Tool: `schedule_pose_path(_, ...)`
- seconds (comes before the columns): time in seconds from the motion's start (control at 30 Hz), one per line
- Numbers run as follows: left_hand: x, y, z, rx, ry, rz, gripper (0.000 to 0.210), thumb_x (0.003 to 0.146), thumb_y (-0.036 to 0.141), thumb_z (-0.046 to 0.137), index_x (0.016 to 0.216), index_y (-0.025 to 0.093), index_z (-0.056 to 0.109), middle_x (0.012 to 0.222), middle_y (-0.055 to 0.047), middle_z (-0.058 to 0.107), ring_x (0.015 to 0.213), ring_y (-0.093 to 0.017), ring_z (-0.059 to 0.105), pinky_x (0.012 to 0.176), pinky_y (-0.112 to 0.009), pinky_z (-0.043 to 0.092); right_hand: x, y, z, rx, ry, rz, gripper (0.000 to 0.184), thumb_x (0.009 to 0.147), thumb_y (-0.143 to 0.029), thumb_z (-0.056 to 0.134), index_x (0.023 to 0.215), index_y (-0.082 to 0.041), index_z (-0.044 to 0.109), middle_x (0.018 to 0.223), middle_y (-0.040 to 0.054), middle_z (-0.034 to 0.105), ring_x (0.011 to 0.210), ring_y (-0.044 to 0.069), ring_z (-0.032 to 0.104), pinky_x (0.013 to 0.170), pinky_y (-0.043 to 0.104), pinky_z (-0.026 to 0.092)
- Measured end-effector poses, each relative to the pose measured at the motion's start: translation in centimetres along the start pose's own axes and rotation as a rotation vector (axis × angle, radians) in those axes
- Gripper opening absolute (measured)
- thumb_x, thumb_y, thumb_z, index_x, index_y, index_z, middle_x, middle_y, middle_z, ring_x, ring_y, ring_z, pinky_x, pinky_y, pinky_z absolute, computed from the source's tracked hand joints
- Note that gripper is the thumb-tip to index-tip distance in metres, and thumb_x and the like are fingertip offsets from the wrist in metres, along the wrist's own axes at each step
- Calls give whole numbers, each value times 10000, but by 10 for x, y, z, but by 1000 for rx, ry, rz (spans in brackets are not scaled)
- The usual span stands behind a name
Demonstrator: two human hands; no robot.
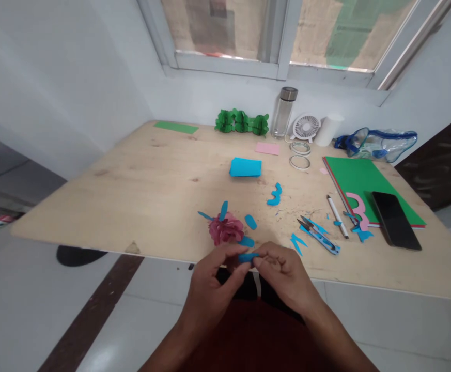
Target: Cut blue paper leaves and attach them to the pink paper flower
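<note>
Between the fingertips of both hands is a small blue paper piece [248, 257], held at the table's front edge. My left hand [218, 275] pinches its left end, and my right hand [283, 271] pinches the right end. Just beyond them lies a dark pink paper flower [226, 229] with narrow blue strips beside it. Two blue paper ovals, one a loose oval [250, 222] and the other a partly covered piece [246, 241], rest close to the flower. To the right are blue-handled thread snips [320, 236] and V-shaped blue scraps [297, 243].
A stack of blue paper [245, 167] lies mid-table, with a wavy blue cutout [275, 195] nearby. On the right are a white pen [337, 217], green sheets [355, 178] and a black phone [395, 221]. A glass bottle [283, 114], fan [306, 127] and green paper decoration [241, 122] stand behind.
</note>
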State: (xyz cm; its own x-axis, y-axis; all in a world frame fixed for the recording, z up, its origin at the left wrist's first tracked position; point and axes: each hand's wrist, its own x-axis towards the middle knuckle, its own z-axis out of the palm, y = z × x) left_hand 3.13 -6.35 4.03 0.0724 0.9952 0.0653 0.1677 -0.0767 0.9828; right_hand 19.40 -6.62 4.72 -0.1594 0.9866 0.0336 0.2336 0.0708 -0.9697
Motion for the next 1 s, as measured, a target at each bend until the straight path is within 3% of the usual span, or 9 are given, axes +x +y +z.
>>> schedule_pose_path(0.13, -7, -5, 5, -43, 8, -78, 57, 728, 276, 657, 742, 221, 664, 705, -11, 677, 681, -187, 626, 636, -281, 501, -3, -2, 5, -288, 51, -142, 168, 847, -244, 526, 785, -228, 681, 749, 2, 676, 740, 171, 603, 710, 306, 415)
schedule_pose_path(0.27, -13, -8, 2, -43, 49, -114, 72, 724, 260, 653, 692, 197, 639, 630, 8, 629, 608, -152, 582, 575, -243, 472, -5, -4, 12, -399, 77, -206, 201, 856, -220, 508, 707, -217, 642, 670, -3, 642, 689, 168, 574, 721, 331, 386)
schedule_pose_path(0.5, -16, -9, -8, 10, -13, -41, 94, 753, 221, 622, 672, 176, 632, 617, 14, 612, 588, -124, 562, 562, -218, 451, -10, -1, 18, -356, 63, -141, 199, 849, -221, 513, 713, -213, 658, 695, 7, 660, 703, 176, 593, 685, 317, 394)
schedule_pose_path(0.67, -18, -11, -8, -9, -23, -37, 61, 783, 221, 605, 762, 186, 650, 686, 8, 648, 632, -124, 584, 599, -223, 462, -8, 7, 26, -271, 124, -117, 134, 835, -247, 550, 782, -220, 670, 771, 10, 686, 771, 185, 609, 718, 311, 430)
schedule_pose_path(0.83, -18, -11, -10, -88, 12, -51, 50, 780, 229, 615, 768, 188, 642, 696, 10, 650, 658, -127, 596, 620, -228, 475, -5, 6, 32, -269, 118, -114, 131, 832, -246, 561, 754, -219, 664, 727, 4, 677, 739, 184, 611, 694, 308, 434)
schedule_pose_path(1.0, -9, -16, -23, -58, 122, -50, 44, 767, 221, 608, 769, 185, 634, 663, 22, 631, 614, -112, 576, 600, -222, 468, 4, 5, 26, -279, 122, -154, 138, 864, -275, 534, 898, -229, 659, 866, 26, 688, 850, 198, 620, 768, 334, 459)
